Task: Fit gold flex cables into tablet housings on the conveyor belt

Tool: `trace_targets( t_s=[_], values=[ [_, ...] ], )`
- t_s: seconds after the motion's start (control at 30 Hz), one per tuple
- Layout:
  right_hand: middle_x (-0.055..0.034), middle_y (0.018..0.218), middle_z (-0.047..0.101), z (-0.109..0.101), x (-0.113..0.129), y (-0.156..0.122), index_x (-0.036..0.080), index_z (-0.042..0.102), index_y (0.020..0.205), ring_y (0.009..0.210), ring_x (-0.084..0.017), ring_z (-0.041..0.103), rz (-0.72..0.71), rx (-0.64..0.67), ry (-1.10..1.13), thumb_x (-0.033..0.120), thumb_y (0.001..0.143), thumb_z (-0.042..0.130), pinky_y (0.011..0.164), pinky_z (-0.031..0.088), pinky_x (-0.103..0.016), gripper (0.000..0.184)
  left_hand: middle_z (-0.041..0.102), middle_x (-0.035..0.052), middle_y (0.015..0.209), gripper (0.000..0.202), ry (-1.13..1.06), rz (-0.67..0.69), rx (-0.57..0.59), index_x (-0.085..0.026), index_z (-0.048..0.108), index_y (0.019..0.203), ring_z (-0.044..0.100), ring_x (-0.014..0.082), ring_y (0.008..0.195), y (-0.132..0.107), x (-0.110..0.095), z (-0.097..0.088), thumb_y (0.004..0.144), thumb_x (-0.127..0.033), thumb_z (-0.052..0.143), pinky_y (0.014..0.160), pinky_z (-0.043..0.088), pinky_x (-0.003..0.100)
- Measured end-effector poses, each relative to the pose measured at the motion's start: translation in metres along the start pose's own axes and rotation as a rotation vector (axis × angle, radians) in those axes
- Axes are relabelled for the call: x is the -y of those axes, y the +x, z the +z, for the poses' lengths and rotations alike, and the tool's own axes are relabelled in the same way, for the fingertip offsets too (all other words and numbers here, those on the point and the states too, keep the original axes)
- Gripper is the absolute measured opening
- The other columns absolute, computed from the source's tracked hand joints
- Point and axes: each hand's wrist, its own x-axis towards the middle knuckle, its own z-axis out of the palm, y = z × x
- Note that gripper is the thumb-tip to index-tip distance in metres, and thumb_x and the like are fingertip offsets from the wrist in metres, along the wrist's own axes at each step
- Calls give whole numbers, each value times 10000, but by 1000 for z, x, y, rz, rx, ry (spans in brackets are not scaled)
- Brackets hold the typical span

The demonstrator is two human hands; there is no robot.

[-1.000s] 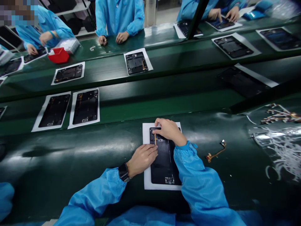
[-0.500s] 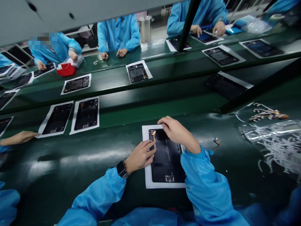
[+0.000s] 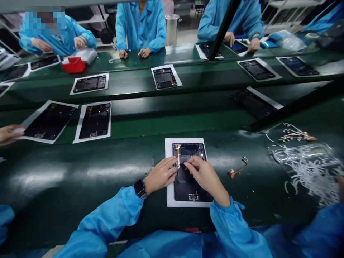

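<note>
A black tablet housing (image 3: 188, 182) lies on a white sheet (image 3: 170, 200) in front of me, its long side running away from me. An orange flex cable (image 3: 178, 152) runs along its upper left side. My left hand (image 3: 161, 175) rests at the housing's left edge, fingers stretched out and fingertips by the cable's lower end. Over the middle of the housing, my right hand (image 3: 202, 175) is closed in a pinch. A tiny orange-brown bit shows at its fingertips, too small to name. Another flex cable (image 3: 238, 168) lies on the green bench to the right.
Right of me lie a clear plastic tray (image 3: 303, 152), white strips (image 3: 311, 179) and a pile of flex cables (image 3: 298, 134). Beyond, tablet housings on sheets line the green belt (image 3: 129, 114). A co-worker's hand (image 3: 9, 134) grips one sheet at left. A dark post (image 3: 292, 104) slants across the right.
My right hand has moved from the housing's top edge down to its middle, now pinching. My left hand stays at the left edge. The co-worker at left has pulled and turned a sheet with its housing.
</note>
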Motion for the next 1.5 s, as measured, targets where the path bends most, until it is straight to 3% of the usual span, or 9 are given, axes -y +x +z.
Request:
trace_targets(
  t_s=[0.1, 0.23, 0.47, 0.87, 1.17, 1.5],
  values=[
    [11, 735, 633, 8, 0, -4, 216, 541, 950, 661, -170, 612, -33, 3, -89, 260, 978, 454, 635, 410, -268, 101, 498, 148, 1390, 204, -57, -6, -17, -149, 572, 1126, 400, 260, 1375, 0, 2, 0, 943, -186, 489, 1109, 420, 452],
    [-29, 855, 674, 13, 10, -5, 197, 534, 1008, 743, -195, 652, -77, 60, -317, 171, 971, 454, 635, 407, -276, 92, 487, 142, 1401, 353, -187, -66, -65, -153, 467, 1274, 401, 236, 1372, -2, 3, 0, 929, -208, 516, 1135, 395, 441],
    [-59, 845, 698, 25, 28, 4, 160, 558, 1004, 693, -217, 667, -166, 147, -674, 112, 945, 508, 550, 338, -292, 91, 415, 176, 1440, 568, -275, -111, -30, -150, 372, 1366, 341, 281, 1400, -1, 3, -3, 857, -241, 607, 1152, 350, 481],
    [-62, 920, 690, 40, 13, -8, 184, 566, 980, 760, -202, 665, -213, 24, -499, 139, 982, 418, 603, 414, -272, 154, 384, 180, 1459, 700, -306, -140, -43, -180, 289, 1419, 330, 313, 1400, 0, 5, -1, 821, -257, 645, 1128, 329, 534],
    [-48, 958, 706, 33, 0, -15, 207, 600, 1045, 835, -204, 682, -134, -72, -199, 244, 988, 458, 733, 499, -291, 157, 392, 179, 1454, 717, -308, -141, -35, -170, 288, 1425, 339, 298, 1389, 1, 7, -2, 835, -306, 672, 1131, 331, 493],
    [-69, 931, 697, 39, 8, -16, 182, 585, 1034, 792, -194, 673, -180, -43, -303, 197, 993, 406, 675, 483, -277, 184, 388, 171, 1464, 725, -339, -154, -24, -198, 290, 1429, 345, 309, 1392, 1, 8, -1, 836, -314, 691, 1122, 334, 520]
  ],
)
